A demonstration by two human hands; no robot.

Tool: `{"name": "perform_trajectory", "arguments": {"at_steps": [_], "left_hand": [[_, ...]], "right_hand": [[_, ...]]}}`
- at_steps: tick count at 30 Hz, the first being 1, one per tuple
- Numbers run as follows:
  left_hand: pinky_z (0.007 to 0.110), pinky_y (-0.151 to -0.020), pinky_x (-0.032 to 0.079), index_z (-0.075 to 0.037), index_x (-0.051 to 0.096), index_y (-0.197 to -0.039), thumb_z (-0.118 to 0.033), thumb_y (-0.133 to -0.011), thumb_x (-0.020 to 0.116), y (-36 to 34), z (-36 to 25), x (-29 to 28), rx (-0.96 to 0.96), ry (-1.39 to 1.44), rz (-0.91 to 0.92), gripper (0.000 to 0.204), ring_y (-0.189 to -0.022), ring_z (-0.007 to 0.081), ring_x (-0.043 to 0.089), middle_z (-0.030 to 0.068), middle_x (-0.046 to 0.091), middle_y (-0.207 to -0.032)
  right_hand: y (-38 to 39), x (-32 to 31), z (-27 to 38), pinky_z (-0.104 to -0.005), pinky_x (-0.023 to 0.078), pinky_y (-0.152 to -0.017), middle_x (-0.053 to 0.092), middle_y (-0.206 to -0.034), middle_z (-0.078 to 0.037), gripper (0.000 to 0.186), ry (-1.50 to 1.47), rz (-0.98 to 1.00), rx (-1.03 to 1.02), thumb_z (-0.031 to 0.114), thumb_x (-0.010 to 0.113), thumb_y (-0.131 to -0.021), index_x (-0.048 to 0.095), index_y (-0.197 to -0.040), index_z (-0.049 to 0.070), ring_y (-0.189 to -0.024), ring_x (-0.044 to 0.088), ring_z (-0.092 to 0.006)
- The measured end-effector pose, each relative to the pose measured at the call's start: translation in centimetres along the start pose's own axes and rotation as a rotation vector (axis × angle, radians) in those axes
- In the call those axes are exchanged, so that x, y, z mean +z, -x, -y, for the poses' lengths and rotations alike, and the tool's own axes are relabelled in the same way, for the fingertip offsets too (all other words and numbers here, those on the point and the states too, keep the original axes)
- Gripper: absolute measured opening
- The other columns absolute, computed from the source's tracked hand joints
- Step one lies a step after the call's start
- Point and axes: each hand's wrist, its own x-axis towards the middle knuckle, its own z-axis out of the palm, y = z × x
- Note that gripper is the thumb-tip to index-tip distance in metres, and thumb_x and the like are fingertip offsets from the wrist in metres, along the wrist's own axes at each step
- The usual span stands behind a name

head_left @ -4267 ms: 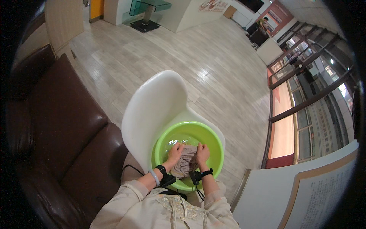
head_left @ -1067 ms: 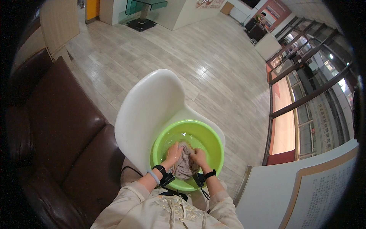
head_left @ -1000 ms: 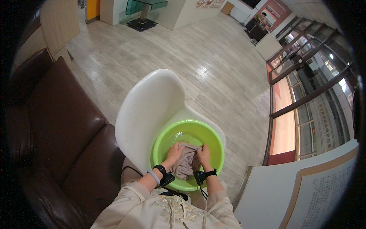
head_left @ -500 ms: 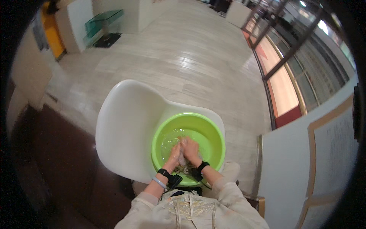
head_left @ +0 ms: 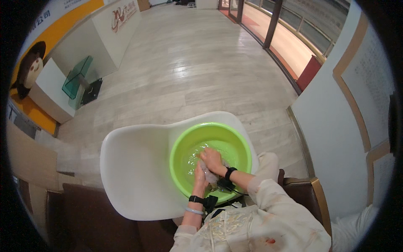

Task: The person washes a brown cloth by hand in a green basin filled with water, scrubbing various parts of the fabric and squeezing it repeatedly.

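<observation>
A bright green basin (head_left: 179,142) holding some water sits on a white moulded chair (head_left: 134,168). Inside it my left hand (head_left: 200,175) and my right hand (head_left: 213,159) are close together, the right above and over the left. Both are closed on a wet, pale greyish, cloth-like bundle (head_left: 208,173), whose exact kind I cannot make out. Its lower end shows between my wrists. The fingertips are partly hidden, and water ripples beside them. Each wrist wears a black strap with a small black device; a pale bangle (head_left: 194,211) circles my left forearm.
Brown padded seating (head_left: 88,210) lies at the lower left, and a brown chair with a wooden edge (head_left: 310,197) at the right. A white wall panel (head_left: 331,113) rises there too. Pale floor (head_left: 180,88) stretches ahead toward a counter and a glass stand (head_left: 79,77).
My view has turned, so the room and chair appear rotated. Both hands stay in the basin; the right now lies more across the left, and more of the pale bundle shows.
</observation>
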Motion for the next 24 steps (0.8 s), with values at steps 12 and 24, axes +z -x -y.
{"name": "perform_trajectory", "arguments": {"at_steps": [12, 24], "left_hand": [[0.038, -0.074, 0.048, 0.001, 0.054, -0.107, -0.039, -0.093, 0.044, 0.4, -0.4, 0.1, 0.237, -0.219, -0.107, 0.043, -0.087, 0.0226, 0.057, 0.0098, 0.06, -0.096], [0.048, -0.078, 0.042, -0.004, 0.045, -0.111, -0.034, -0.067, 0.075, 2.5, -1.5, 0.2, 0.77, -1.683, -0.518, 0.06, -0.092, 0.042, 0.052, 0.0207, 0.057, -0.098]], "right_hand": [[-1.2, -0.9, -2.5, -0.0436, 0.045, -0.071, 0.059, -0.09, -0.021, 0.031, -0.275, 0.278, -0.003, 0.029, 0.055, -0.08, 0.057, -0.089, 0.0, -0.084, 0.057, -0.0369], [-1.8, -4.1, -5.0, -0.0496, 0.049, -0.067, 0.062, -0.077, -0.021, 0.026, 0.258, 0.088, 0.114, 0.016, 0.058, -0.073, 0.058, -0.096, 0.004, -0.074, 0.061, -0.0406]]}}
